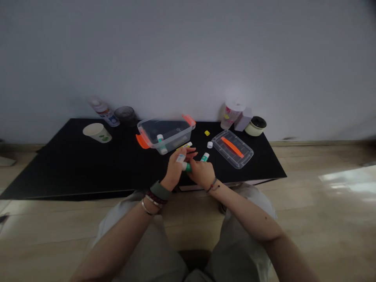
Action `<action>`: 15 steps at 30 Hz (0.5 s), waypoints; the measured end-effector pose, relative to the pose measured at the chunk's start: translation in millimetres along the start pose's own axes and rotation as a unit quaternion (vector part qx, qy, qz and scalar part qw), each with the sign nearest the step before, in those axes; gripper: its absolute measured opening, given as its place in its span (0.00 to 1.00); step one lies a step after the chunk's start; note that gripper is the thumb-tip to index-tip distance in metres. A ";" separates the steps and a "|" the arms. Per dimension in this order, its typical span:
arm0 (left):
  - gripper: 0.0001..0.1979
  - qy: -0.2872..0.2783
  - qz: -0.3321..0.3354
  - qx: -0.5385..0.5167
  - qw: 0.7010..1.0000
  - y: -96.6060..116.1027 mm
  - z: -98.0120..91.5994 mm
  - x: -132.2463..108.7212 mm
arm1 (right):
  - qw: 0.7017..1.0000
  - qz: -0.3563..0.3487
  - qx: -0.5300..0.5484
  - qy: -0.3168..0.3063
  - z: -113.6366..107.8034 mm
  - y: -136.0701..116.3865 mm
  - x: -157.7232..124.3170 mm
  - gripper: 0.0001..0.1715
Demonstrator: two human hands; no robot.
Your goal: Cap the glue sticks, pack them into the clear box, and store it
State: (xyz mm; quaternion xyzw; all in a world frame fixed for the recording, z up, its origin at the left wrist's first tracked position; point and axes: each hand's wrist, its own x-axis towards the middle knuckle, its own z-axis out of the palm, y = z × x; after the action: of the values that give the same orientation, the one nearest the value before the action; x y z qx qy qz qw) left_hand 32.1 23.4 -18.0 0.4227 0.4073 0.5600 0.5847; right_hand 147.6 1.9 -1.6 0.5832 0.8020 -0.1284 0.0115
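Note:
My left hand (175, 166) and my right hand (202, 172) meet over the table's front edge. Between them is a green and white glue stick (187, 167); my right fingers close round its green part, and its white end lies in my left hand. A pale blue-white patch (181, 158) shows at my left thumb; I cannot make out what it is. Just beyond my right hand a second green and white glue stick (205, 157) pokes out. A yellow and white stick (185, 146) lies beside the clear plastic box (176, 140), which holds another green and white stick (161, 144).
A clear lid with an orange handle (232, 147) lies right of a white cap (209, 145) and a yellow cap (207, 133). Along the back stand a paper cup (97, 132), a spray can (105, 112), a dark bowl (125, 115), a floral cup (230, 115) and a small jar (255, 126).

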 end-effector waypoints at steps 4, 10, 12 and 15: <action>0.18 0.091 -0.005 -0.070 0.993 1.6 4.4 6.3 | 0.999 0.037 0.018 0.016 -1.1 -5.9 6.6 0.14; 0.21 0.107 -0.021 -0.045 0.993 -3.7 5.3 5.7 | 0.997 0.058 0.052 0.012 -2.9 -8.5 6.7 0.17; 0.22 0.086 -0.038 -0.020 0.995 -3.9 4.8 4.8 | 0.996 0.050 0.079 -0.004 -2.1 -5.7 6.3 0.18; 0.22 0.061 -0.054 -0.023 0.996 -3.1 4.4 4.8 | 0.988 0.019 0.149 -0.030 1.5 0.8 8.8 0.17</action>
State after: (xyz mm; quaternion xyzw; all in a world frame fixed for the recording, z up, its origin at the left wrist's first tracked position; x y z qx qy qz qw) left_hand 37.4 28.1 -19.7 0.3519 0.4515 0.5612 0.5979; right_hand 145.3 10.0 -4.7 0.5896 0.7620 -0.2633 -0.0492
